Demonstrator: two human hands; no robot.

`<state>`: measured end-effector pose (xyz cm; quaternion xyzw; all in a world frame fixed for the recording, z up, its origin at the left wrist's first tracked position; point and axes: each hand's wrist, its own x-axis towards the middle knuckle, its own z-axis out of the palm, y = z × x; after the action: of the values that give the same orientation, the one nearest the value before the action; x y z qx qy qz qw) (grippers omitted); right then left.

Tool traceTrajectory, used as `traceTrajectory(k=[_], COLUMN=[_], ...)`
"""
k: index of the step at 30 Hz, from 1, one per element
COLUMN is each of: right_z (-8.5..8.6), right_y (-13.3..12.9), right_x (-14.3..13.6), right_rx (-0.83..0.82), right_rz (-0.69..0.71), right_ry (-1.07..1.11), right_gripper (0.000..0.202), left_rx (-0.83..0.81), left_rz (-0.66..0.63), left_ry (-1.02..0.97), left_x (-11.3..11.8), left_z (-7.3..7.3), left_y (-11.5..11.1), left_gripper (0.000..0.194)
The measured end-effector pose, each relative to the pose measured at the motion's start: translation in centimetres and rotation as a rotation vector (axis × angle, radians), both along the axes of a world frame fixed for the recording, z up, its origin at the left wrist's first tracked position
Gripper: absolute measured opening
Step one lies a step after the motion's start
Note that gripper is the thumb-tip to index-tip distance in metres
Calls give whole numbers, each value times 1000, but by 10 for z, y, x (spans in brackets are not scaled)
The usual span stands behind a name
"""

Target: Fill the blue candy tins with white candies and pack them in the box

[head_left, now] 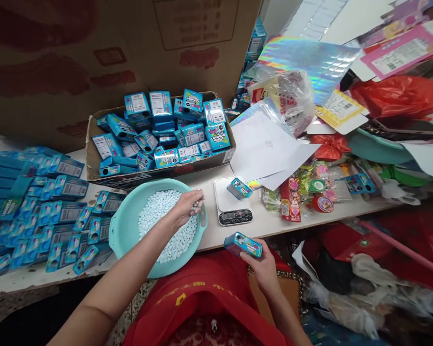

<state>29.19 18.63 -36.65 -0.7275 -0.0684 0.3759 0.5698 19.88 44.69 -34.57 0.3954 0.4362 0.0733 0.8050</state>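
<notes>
My left hand (188, 206) is closed round several small pale candies above the right side of a turquoise basin (124, 230). Loose pale-blue candies (162, 211) cover the basin's bottom. In my right hand (261, 264) is a small blue candy box (243, 244), held in front of the table edge with a round hole showing in its top. A white kitchen scale (234, 217) lies between the basin and the wrappers, and another blue box (239, 188) rests on its plate.
Behind the basin stands an open carton (159, 174) full of blue boxes. More blue boxes (63, 211) stand in rows at the left. White paper sheets (263, 144), candy packets (290, 199) and a red plastic bag (400, 96) crowd the right side. A large cardboard box (130, 48) rises behind.
</notes>
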Motion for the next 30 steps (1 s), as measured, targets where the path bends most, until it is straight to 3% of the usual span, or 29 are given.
traceTrajectory(k=[8,10,15,17,20,22,24,30], right_z=[-7,-10,-24,-30,-36,-39,-43,-71], right_y=[-13,-14,-13,-8,8,26,49,115], right_x=[13,16,27,34,47,56,64,82], right_rx=[3,12,42,54,73,104,144,203], right_rz=[-116,-139,-233,-276,-309,-323,-320,-204], right_ry=[45,60,51,28,-36,-87,-132,-270], right_gripper=[44,44,48,50,51,51,51,51], left_rx=[96,312,1186,1356,1470,1511,1541,1662], left_rz=[-368,-407,-677,-847,-1042,-1053,-972,-717], left_ry=[57,91,211,308,416,436,463,502], left_x=[63,72,85,91,97,95,86,24], left_z=[5,6,-6,-16,-25,-23,-14,24], left_y=[6,7,0,-4,-4,0,6,16], left_gripper=[30,37,24,27,24,24,23,27])
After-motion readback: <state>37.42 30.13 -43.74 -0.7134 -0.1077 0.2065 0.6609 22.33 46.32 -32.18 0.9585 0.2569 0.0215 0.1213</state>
